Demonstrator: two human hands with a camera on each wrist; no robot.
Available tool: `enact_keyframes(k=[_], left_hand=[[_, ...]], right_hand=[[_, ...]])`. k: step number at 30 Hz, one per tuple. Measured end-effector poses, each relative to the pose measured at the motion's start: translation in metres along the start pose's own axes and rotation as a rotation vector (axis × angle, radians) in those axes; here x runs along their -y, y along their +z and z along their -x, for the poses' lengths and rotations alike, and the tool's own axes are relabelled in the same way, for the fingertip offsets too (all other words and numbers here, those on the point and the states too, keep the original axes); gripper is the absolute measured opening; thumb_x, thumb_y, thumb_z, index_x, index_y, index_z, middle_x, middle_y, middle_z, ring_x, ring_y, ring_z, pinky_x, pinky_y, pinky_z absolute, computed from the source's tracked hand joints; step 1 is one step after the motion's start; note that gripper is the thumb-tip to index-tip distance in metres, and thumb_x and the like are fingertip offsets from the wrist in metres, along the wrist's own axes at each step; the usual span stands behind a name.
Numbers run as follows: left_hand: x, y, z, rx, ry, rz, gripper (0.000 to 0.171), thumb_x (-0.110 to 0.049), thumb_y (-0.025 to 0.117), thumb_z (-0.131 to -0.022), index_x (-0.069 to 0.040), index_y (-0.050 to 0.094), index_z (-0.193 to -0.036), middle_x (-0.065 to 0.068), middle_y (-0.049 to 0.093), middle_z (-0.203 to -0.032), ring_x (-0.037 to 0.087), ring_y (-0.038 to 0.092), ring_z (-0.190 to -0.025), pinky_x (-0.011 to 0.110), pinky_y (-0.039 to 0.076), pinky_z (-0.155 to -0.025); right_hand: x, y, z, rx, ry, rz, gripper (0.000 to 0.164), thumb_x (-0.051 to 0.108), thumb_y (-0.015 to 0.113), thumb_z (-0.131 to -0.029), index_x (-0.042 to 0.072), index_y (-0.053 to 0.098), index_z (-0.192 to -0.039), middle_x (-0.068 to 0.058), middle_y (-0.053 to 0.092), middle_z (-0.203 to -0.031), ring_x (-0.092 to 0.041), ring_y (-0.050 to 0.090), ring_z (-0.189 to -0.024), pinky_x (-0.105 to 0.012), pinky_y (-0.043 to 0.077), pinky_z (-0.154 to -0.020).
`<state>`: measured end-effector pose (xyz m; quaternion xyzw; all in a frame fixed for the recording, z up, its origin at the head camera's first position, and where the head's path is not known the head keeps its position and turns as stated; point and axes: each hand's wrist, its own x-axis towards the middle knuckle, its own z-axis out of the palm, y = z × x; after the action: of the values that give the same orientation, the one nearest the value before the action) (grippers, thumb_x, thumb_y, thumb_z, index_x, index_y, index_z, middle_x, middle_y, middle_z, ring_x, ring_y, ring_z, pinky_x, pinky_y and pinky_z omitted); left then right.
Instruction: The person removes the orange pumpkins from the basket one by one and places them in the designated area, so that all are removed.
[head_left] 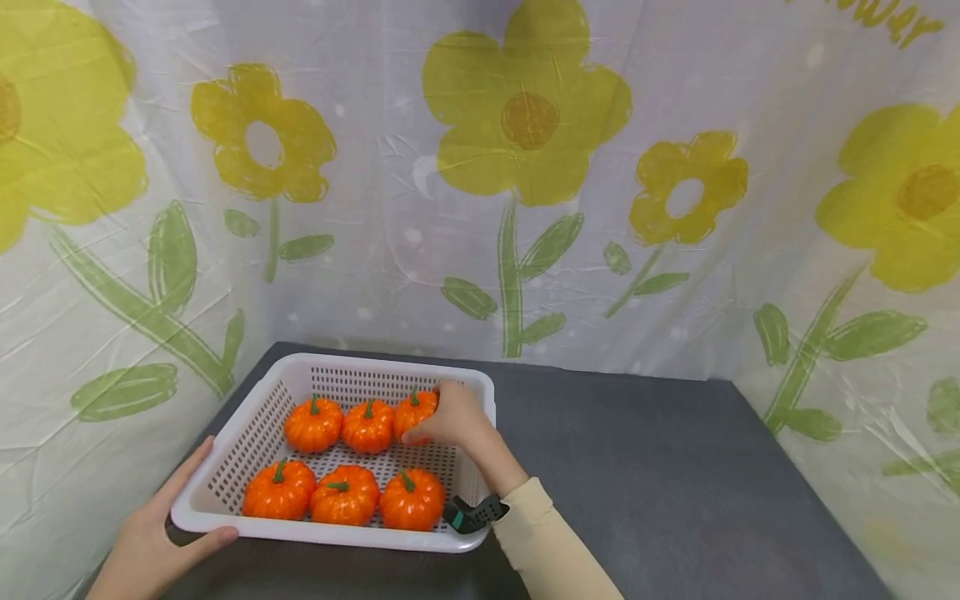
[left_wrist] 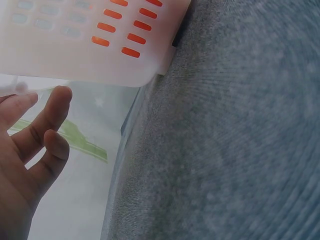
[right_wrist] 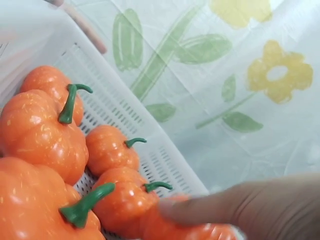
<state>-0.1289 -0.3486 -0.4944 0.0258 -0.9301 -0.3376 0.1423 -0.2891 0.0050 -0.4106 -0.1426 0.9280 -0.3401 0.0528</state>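
Observation:
A white plastic basket (head_left: pixel 352 535) with slotted walls holds small orange toy pumpkins (head_left: pixel 345 496) with green stems, three in the front row and three at the back. My right hand (head_left: pixel 459 417) grips the back right pumpkin (head_left: pixel 412 414), thumb on its near side and fingers over its far side. In the right wrist view the thumb (right_wrist: pixel 200 209) lies across that pumpkin. At the basket's front left corner my left hand (head_left: pixel 153 529) holds the rim, thumb on the front edge and fingers along the left side. The left wrist view shows its fingers (left_wrist: pixel 47 120) bent beside the basket wall (left_wrist: pixel 75 65).
The basket stands on the left part of a dark grey table (head_left: pixel 637 483). A pale curtain (head_left: pixel 375 275) printed with yellow flowers hangs behind and along both sides of the table. A black band (head_left: pixel 474 514) is on the right wrist, close over the basket's front right corner.

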Motion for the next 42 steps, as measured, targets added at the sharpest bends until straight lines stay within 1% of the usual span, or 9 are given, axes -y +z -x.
enact_keyframes(k=[4, 8, 12, 19, 26, 30, 35, 38, 42], left_hand=[[0.001, -0.001, 0.000, 0.015, -0.003, -0.020, 0.119, -0.037, 0.094, -0.079, -0.016, 0.021, -0.171, 0.039, 0.056, -0.142, 0.019, 0.062, -0.093, 0.068, 0.052, -0.083], [0.001, -0.001, 0.001, 0.004, 0.012, -0.033, 0.119, -0.037, 0.095, -0.077, -0.014, 0.024, -0.170, 0.040, 0.060, -0.136, 0.022, 0.062, -0.088, 0.050, 0.057, -0.076], [0.001, -0.001, 0.002, -0.022, 0.035, -0.027, 0.119, -0.035, 0.097, -0.074, -0.016, 0.028, -0.169, 0.039, 0.063, -0.132, 0.010, 0.058, -0.084, 0.030, 0.049, -0.069], [0.002, -0.001, 0.002, -0.029, 0.030, -0.020, 0.119, -0.034, 0.097, -0.074, -0.018, 0.028, -0.169, 0.037, 0.062, -0.134, -0.005, 0.051, -0.084, 0.021, 0.045, -0.068], [0.002, -0.001, -0.001, -0.033, 0.025, -0.025, 0.120, -0.035, 0.097, -0.074, -0.018, 0.027, -0.170, 0.039, 0.061, -0.135, 0.006, 0.056, -0.086, 0.034, 0.049, -0.072], [-0.001, -0.001, -0.002, -0.032, 0.011, -0.031, 0.121, -0.036, 0.097, -0.074, -0.016, 0.026, -0.170, 0.040, 0.059, -0.138, 0.021, 0.063, -0.090, 0.050, 0.054, -0.077], [-0.004, 0.001, -0.003, -0.024, -0.002, -0.022, 0.121, -0.037, 0.097, -0.075, -0.012, 0.025, -0.169, 0.042, 0.056, -0.139, 0.045, 0.063, -0.096, 0.069, 0.052, -0.082], [-0.003, 0.002, -0.002, -0.025, -0.010, -0.020, 0.121, -0.037, 0.097, -0.074, -0.012, 0.025, -0.169, 0.042, 0.056, -0.140, 0.045, 0.063, -0.096, 0.070, 0.051, -0.083], [-0.002, 0.002, -0.003, -0.018, -0.016, -0.011, 0.121, -0.038, 0.096, -0.076, -0.012, 0.023, -0.169, 0.043, 0.054, -0.142, 0.049, 0.062, -0.098, 0.076, 0.050, -0.085]], right_hand=[[-0.002, -0.008, 0.001, -0.001, -0.015, -0.100, 0.074, 0.031, 0.100, -0.071, -0.003, 0.069, -0.129, -0.011, 0.074, -0.112, -0.022, 0.067, -0.095, -0.040, 0.061, -0.087], [-0.006, -0.017, 0.003, 0.007, -0.033, -0.162, 0.075, 0.035, 0.098, -0.074, -0.001, 0.069, -0.134, -0.012, 0.073, -0.121, -0.023, 0.067, -0.101, -0.041, 0.060, -0.089], [-0.009, -0.026, 0.006, 0.025, -0.046, -0.215, 0.079, 0.041, 0.092, -0.080, 0.001, 0.065, -0.142, -0.014, 0.069, -0.134, -0.027, 0.067, -0.112, -0.045, 0.060, -0.095], [-0.009, -0.041, 0.014, -0.014, -0.124, -0.220, 0.076, 0.045, 0.088, -0.084, 0.008, 0.064, -0.145, -0.013, 0.066, -0.141, -0.033, 0.063, -0.127, -0.051, 0.058, -0.100], [-0.014, -0.055, 0.024, -0.087, -0.191, -0.269, 0.073, 0.043, 0.090, -0.083, 0.017, 0.065, -0.146, -0.006, 0.066, -0.143, -0.026, 0.066, -0.119, -0.042, 0.059, -0.088], [-0.020, -0.064, 0.033, -0.112, -0.216, -0.303, 0.072, 0.038, 0.090, -0.083, 0.016, 0.065, -0.147, -0.006, 0.066, -0.144, -0.018, 0.066, -0.093, -0.032, 0.054, -0.069], [-0.032, -0.073, 0.049, -0.120, -0.192, -0.372, 0.071, 0.031, 0.091, -0.083, 0.017, 0.064, -0.147, -0.007, 0.066, -0.144, -0.015, 0.033, -0.047, -0.026, 0.040, -0.049], [-0.043, -0.076, 0.057, -0.169, -0.173, -0.360, 0.073, 0.032, 0.093, -0.081, 0.021, 0.065, -0.147, -0.005, 0.068, -0.140, -0.012, 0.021, -0.047, -0.024, 0.032, -0.049], [-0.061, -0.080, 0.066, -0.251, -0.152, -0.328, 0.075, 0.032, 0.095, -0.080, 0.022, 0.064, -0.148, -0.004, 0.070, -0.135, -0.012, 0.021, -0.046, -0.023, 0.030, -0.047]])
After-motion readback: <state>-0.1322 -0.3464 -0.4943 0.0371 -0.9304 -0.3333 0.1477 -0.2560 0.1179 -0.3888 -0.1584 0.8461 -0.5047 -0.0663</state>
